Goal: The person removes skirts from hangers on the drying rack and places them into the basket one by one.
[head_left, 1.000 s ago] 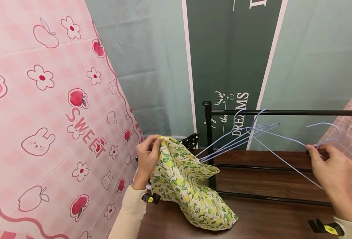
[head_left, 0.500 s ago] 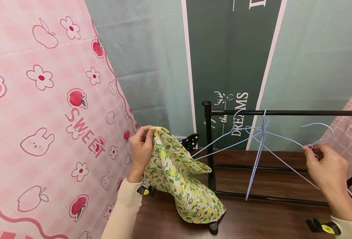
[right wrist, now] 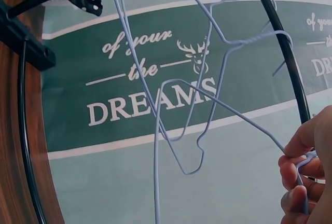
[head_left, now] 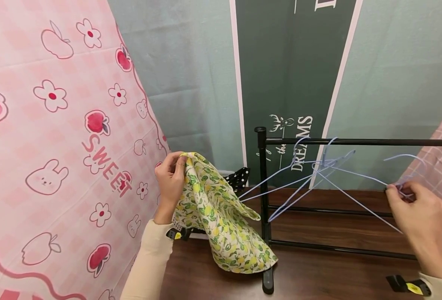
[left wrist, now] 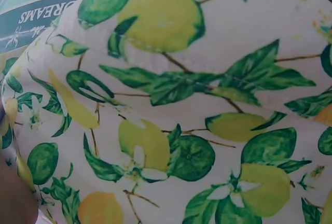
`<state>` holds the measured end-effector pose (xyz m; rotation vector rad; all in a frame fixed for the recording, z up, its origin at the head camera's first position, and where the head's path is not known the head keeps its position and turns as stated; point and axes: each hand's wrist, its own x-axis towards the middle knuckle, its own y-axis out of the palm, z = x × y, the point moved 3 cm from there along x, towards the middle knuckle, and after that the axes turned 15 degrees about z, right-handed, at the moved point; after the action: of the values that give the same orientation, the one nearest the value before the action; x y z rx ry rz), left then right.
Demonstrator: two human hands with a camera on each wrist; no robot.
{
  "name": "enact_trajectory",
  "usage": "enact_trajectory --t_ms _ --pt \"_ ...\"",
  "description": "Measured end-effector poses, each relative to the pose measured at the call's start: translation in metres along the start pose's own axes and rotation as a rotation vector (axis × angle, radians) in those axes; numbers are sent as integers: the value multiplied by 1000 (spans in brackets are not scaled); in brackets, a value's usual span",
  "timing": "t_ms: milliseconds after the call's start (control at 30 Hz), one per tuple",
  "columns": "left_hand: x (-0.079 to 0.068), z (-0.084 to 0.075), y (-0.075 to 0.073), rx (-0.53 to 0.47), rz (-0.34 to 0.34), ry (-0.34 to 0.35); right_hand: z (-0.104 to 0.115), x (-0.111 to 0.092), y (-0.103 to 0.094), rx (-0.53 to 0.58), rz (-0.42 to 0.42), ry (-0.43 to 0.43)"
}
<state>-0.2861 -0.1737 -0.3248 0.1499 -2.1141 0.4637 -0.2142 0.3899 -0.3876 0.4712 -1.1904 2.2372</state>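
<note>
In the head view, my left hand (head_left: 169, 179) pinches the top edge of a cloth with a lemon-and-leaf print (head_left: 224, 221), which hangs down in folds. That cloth (left wrist: 171, 105) fills nearly all of the left wrist view. At the far right my right hand (head_left: 421, 212) grips a blue wire hanger (head_left: 405, 155) at the base of its hook, with the hook pointing up. The right wrist view shows the fingers (right wrist: 295, 175) closed around the hanger's wire (right wrist: 233, 109). The shoulder of this hanger reaches left, overlapping other blue hangers on the rack.
A black clothes rack (head_left: 386, 142) stands ahead, blue hangers (head_left: 300, 141) hooked near its left end. Behind the cloth, partly hidden, is a container with black polka-dot fabric (head_left: 239, 178) at its rim. A pink printed curtain (head_left: 74, 146) closes off the left side.
My left hand has moved left and slightly up with the lemon-print cloth. A hanger on the rail has swung and turned. The right hand keeps its hold and has barely shifted.
</note>
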Motion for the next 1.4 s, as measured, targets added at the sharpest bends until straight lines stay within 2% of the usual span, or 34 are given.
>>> enact_trajectory --t_ms 233,500,733,900,1000,1200,1400 --pt "7 2 -12 8 -27 -40 -4 -1 -7 -35 -36 27" --pt "20 7 -21 39 -53 -58 -3 -2 -11 -6 -42 0" --pt "30 8 -25 87 -81 -107 -13 -5 -13 132 1 123" --pt "41 9 -28 130 -108 -150 -15 -5 -15 132 34 209" --pt "47 6 -30 142 -105 -169 -13 -5 -16 101 54 202" --pt "57 3 -30 140 -88 -160 -8 -6 -16 10 89 156" --pt "67 3 -31 169 -113 -166 -8 -5 -12 -42 60 101"
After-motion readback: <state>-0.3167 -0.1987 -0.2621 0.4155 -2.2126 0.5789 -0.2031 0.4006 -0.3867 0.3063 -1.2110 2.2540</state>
